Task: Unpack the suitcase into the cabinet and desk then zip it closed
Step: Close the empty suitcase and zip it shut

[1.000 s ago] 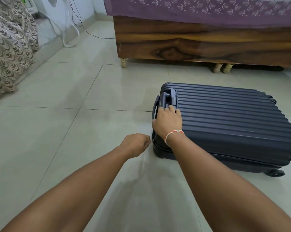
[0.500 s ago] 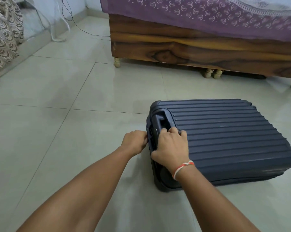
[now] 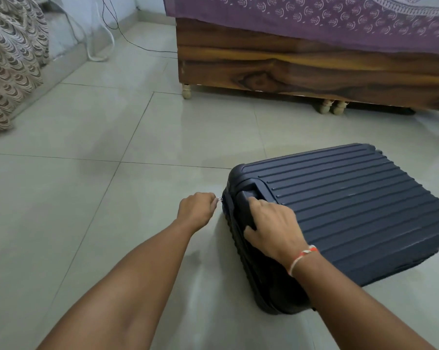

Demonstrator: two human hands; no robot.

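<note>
tiled floor [image 3: 87, 198] | suitcase [image 3: 352, 210] lying flat | left hand [image 3: 197, 210] pinching zipper pull [image 3: 221, 199] | right hand [image 3: 274, 223] gripping handle [image 3: 246, 210]

Glossy pale tile floor [image 3: 92, 137]. Wooden bed frame [image 3: 289, 69] at far right, purple patterned bedspread [image 3: 314, 18]. Patterned curtain [image 3: 8, 66] left; cables [image 3: 104, 34] along wall.

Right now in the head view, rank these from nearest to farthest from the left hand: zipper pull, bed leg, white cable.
1. Zipper pull, at the left hand's fingers, on the suitcase's end.
2. Bed leg, ahead at the bed's corner.
3. White cable, far left by the wall.
</note>
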